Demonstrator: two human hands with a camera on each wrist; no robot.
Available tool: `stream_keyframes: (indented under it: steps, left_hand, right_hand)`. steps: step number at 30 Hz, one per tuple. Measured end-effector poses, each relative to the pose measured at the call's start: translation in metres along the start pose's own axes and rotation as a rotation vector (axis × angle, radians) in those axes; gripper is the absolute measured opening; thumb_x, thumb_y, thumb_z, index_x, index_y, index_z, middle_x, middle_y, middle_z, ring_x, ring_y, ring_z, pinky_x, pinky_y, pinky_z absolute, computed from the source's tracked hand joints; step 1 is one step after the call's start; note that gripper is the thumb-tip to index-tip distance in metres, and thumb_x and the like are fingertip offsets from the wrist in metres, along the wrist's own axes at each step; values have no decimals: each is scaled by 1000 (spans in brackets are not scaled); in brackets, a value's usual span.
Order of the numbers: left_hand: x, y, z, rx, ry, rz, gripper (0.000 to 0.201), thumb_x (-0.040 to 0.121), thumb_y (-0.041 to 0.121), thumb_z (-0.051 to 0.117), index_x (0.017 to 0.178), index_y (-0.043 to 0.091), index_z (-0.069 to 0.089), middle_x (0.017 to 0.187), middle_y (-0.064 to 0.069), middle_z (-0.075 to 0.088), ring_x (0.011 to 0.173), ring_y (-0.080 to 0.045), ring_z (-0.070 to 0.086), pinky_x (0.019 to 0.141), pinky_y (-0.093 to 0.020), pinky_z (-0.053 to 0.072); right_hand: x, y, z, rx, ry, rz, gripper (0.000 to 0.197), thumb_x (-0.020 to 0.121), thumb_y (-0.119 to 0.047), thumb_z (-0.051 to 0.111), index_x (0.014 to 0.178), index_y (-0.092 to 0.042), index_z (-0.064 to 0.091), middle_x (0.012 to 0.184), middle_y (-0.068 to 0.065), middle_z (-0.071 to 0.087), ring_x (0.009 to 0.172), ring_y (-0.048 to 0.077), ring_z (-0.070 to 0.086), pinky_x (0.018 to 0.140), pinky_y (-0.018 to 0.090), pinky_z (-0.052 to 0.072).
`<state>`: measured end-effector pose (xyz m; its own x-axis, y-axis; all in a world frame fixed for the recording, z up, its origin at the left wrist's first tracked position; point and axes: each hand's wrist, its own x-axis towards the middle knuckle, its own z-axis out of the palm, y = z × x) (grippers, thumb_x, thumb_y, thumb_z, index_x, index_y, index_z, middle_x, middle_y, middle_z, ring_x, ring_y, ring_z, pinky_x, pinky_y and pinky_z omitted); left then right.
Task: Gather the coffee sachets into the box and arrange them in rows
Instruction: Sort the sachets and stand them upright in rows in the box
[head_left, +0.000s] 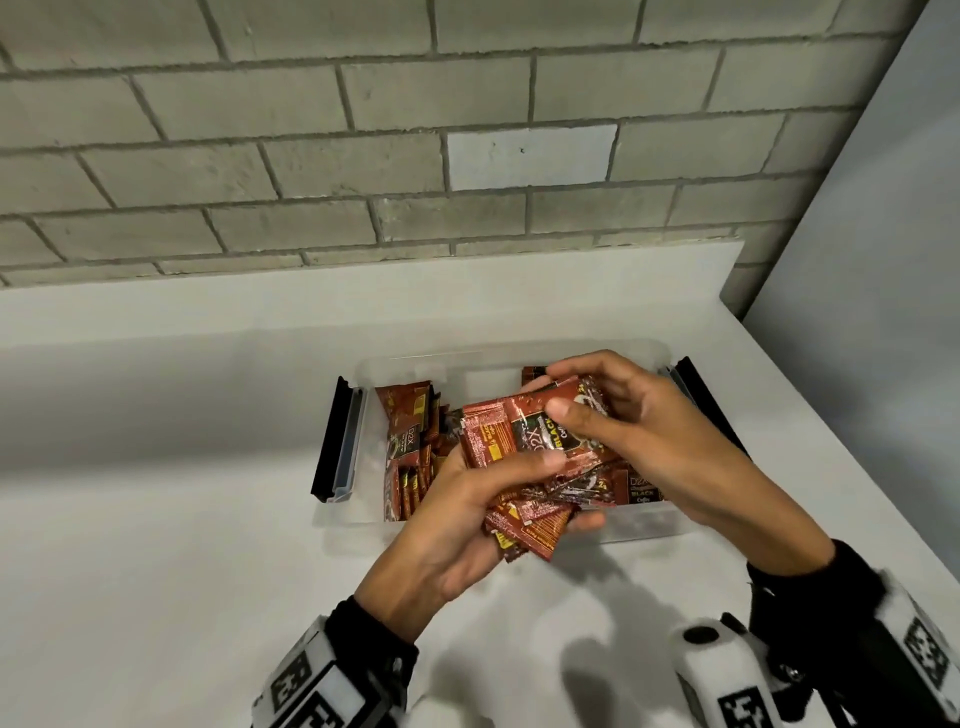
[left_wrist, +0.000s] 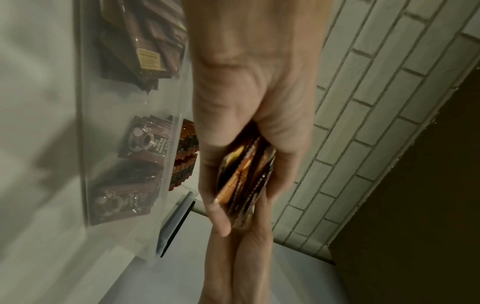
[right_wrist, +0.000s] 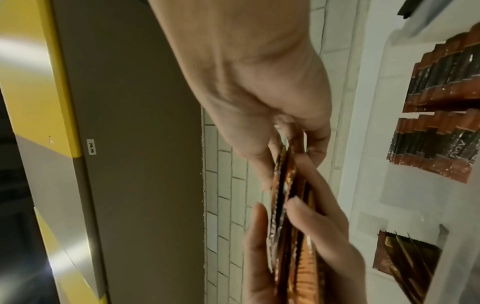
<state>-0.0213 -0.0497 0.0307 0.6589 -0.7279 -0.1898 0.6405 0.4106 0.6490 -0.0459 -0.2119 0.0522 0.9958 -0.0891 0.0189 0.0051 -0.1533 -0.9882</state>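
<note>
Left hand (head_left: 457, 525) curled round a fanned bundle of red coffee sachets (head_left: 524, 467), thumb pressed across the top, fingers wrapped beneath. Right hand (head_left: 618, 421) pinching the uppermost sachet of that bundle between thumb and bent fingers, its far edge lifted. Both held just above the near wall of a clear plastic box (head_left: 639, 525), directly under the hands, on a white counter (head_left: 156, 571). More sachets standing in rows inside the box (head_left: 410, 447), left of the left hand. Black latch (head_left: 332, 441) folded out at the box's end, further left. Grey brick wall (head_left: 311, 156) beyond the hands.
</note>
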Motion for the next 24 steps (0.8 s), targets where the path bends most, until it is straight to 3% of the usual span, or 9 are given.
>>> stream_keyframes:
  steps: [6, 11, 17, 20, 24]
  left_hand:
    - [-1, 0, -6, -94, 15, 28, 55, 74, -10, 55, 123, 14, 60, 119, -21, 65, 102, -44, 64, 69, -55, 57]
    - [-2, 2, -9, -69, 26, 67, 58, 76, -15, 54, 125, 16, 59, 119, -20, 65, 103, -45, 63, 70, -56, 56]
    - [-2, 3, -7, -44, 73, 115, 58, 75, -11, 55, 123, 19, 59, 117, -17, 66, 101, -42, 65, 72, -58, 55]
    - [-2, 3, -6, -19, 104, 123, 59, 71, -14, 58, 121, 18, 61, 113, -17, 68, 98, -41, 67, 71, -59, 54]
    - [-1, 3, -6, 5, 147, 128, 62, 68, -15, 60, 120, 17, 61, 110, -18, 69, 95, -41, 67, 69, -56, 56]
  right_hand:
    - [0, 5, -10, -3, 201, -3, 21, 77, -22, 72, 92, -19, 57, 96, 2, 69, 86, 13, 67, 63, 26, 56]
    - [-3, 7, -19, 13, 204, 5, 17, 79, -18, 70, 89, -18, 56, 84, -3, 66, 59, -4, 58, 54, 14, 45]
    - [-8, 9, -16, 141, 133, 53, 31, 78, -13, 68, 108, -18, 68, 80, -3, 71, 69, 9, 66, 59, 20, 53]
    - [-10, 9, -14, 160, 122, 76, 22, 81, -10, 66, 102, -13, 70, 78, -1, 73, 68, 9, 68, 56, 19, 54]
    - [-9, 10, -20, 85, 185, 47, 22, 76, -23, 67, 96, -17, 71, 89, 3, 72, 73, 14, 65, 63, 22, 55]
